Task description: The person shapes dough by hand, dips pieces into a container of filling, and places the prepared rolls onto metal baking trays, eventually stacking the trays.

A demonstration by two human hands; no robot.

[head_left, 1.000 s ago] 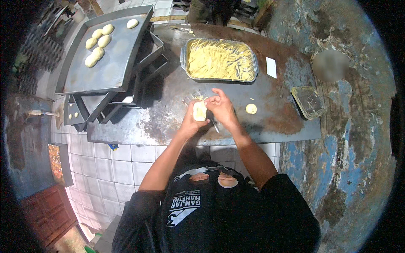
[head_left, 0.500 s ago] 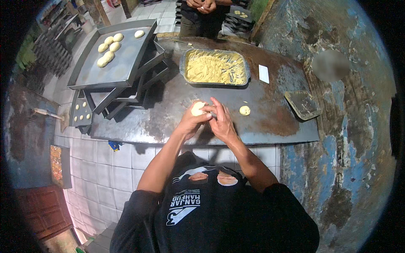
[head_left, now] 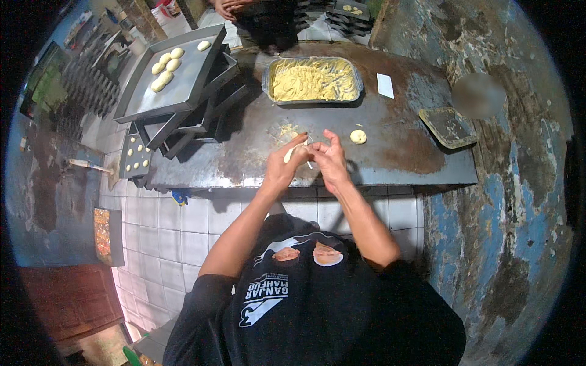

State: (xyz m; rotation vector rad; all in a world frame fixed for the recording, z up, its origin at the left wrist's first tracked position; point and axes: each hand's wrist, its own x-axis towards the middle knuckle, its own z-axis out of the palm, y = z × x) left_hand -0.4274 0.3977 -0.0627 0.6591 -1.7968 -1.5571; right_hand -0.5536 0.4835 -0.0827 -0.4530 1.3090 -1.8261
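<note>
At the table's middle my left hand (head_left: pixel 282 166) is closed on a pale piece of dough (head_left: pixel 288 155), which is partly hidden by the fingers. My right hand (head_left: pixel 331 163) meets it, thumb and index pinched at the dough, with other fingers raised. A thin light tool shows behind the hands, partly hidden; I cannot tell whether it is held. A pale dough ball (head_left: pixel 358 137) lies to the right, and dough scraps (head_left: pixel 287 130) lie just beyond my hands. Farther back stands a glass dish (head_left: pixel 314 79) of yellow filling.
Metal trays (head_left: pixel 146 128) are stacked at the left, the top one holding several dough balls (head_left: pixel 174 64). A white card (head_left: pixel 384 85) and a smeared tray (head_left: pixel 447 129) are at the right of the metal table (head_left: pixel 415 171). Another person's hands (head_left: pixel 231 9) show beyond the table.
My hands have shifted and turned on the dough, now showing it as a narrow strip between the fingers. The view has shifted; the other person's hands appear farther left than half a second ago.
</note>
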